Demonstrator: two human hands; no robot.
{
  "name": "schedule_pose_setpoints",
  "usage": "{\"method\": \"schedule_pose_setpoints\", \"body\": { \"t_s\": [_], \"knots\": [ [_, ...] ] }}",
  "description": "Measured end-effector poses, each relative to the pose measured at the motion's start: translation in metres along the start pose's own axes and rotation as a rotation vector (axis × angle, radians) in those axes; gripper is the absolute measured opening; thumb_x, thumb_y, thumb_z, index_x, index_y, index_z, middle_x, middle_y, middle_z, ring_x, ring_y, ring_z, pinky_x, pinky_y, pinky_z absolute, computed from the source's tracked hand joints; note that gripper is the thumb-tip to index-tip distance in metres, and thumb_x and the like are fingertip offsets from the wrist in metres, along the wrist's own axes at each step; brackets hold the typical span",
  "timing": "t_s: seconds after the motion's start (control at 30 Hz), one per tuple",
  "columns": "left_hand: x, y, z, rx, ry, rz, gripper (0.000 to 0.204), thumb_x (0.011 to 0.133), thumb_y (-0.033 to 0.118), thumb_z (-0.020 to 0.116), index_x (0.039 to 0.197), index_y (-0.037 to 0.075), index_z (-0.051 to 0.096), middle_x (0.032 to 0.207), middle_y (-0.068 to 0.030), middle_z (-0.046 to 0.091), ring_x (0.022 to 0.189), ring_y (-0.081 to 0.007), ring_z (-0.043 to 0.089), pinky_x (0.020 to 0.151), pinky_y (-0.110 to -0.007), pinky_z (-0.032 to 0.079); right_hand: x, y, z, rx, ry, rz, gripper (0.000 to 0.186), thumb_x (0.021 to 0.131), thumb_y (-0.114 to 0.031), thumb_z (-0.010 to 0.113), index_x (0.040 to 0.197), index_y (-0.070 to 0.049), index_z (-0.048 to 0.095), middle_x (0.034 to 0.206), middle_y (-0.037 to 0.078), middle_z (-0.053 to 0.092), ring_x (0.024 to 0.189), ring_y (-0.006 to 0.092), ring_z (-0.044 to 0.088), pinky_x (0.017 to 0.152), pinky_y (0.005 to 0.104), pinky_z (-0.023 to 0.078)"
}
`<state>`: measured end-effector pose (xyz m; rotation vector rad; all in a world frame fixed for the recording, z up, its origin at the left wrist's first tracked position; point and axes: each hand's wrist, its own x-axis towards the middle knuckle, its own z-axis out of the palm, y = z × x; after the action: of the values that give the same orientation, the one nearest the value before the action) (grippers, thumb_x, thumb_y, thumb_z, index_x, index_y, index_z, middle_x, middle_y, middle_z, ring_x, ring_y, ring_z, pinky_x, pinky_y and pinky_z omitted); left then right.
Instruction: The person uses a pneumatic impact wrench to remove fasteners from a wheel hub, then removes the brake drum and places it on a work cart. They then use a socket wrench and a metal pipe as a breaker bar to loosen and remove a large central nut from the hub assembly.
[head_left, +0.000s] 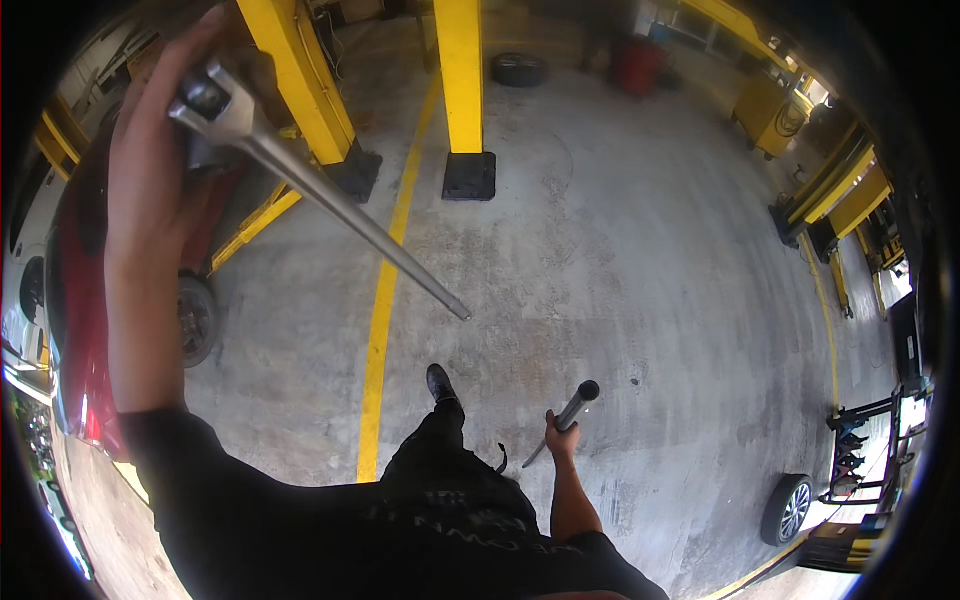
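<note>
I'm clamping my left grip (150, 150) on one long wrench (350, 214), my right grip (563, 437) around one pipe (577, 404); one silver-spoked wheel (790, 510) is resting right of both.

Clock from view centre. Left grip (150, 140) at 10, bar (345, 211) in it running toward 4. Right grip (562, 438) at 5, tube (577, 404) in it. Car (85, 300) at 9. Lift post A (300, 80) at 11, lift post B (462, 90) at 12. Tyre (520, 78) on floor (640, 260) at 12, past lift post B. Bin (637, 65) at 1. Cart (765, 108) at 2. Wheel (787, 510) at 4.
</note>
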<state>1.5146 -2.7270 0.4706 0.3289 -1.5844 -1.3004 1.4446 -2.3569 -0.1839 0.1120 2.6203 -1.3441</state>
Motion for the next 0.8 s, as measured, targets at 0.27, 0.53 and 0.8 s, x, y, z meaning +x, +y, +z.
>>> {"method": "schedule_pose_setpoints", "body": {
  "t_s": [0.27,0.53,0.8],
  "knots": [
    [0.087,-0.149,-0.073,0.410,-0.455,-0.143,0.044,0.102,0.026,0.052,0.070,-0.002,0.060,0.063,-0.0079,0.065,0.049,-0.0052,0.054,0.045,-0.021,0.039,0.155,-0.183,0.104,0.184,0.065,-0.099,0.043,0.083,-0.029,0.077,0.059,0.001,0.057,0.054,0.009,0.059,0.054,0.0131,0.055,0.055,0.0375,0.045],
    [0.169,-0.282,-0.131,0.554,-0.368,-0.295,0.041,0.102,0.022,0.051,0.071,-0.003,0.063,0.061,-0.0053,0.063,0.053,-0.0059,0.053,0.048,-0.023,0.039,0.320,-0.352,0.243,0.309,0.010,-0.253,0.041,0.084,-0.029,0.076,0.061,0.001,0.059,0.058,0.010,0.061,0.055,0.0169,0.058,0.058,0.0377,0.046],
    [0.243,-0.393,-0.112,0.606,-0.021,-0.358,0.051,0.103,0.030,0.043,0.069,-0.001,0.066,0.054,-0.0022,0.058,0.045,-0.0061,0.048,0.045,-0.022,0.032,0.516,-0.504,0.416,0.293,0.017,-0.301,0.041,0.086,-0.030,0.074,0.062,0.000,0.060,0.060,0.009,0.063,0.054,0.0188,0.058,0.058,0.0376,0.047]
  ]
}}
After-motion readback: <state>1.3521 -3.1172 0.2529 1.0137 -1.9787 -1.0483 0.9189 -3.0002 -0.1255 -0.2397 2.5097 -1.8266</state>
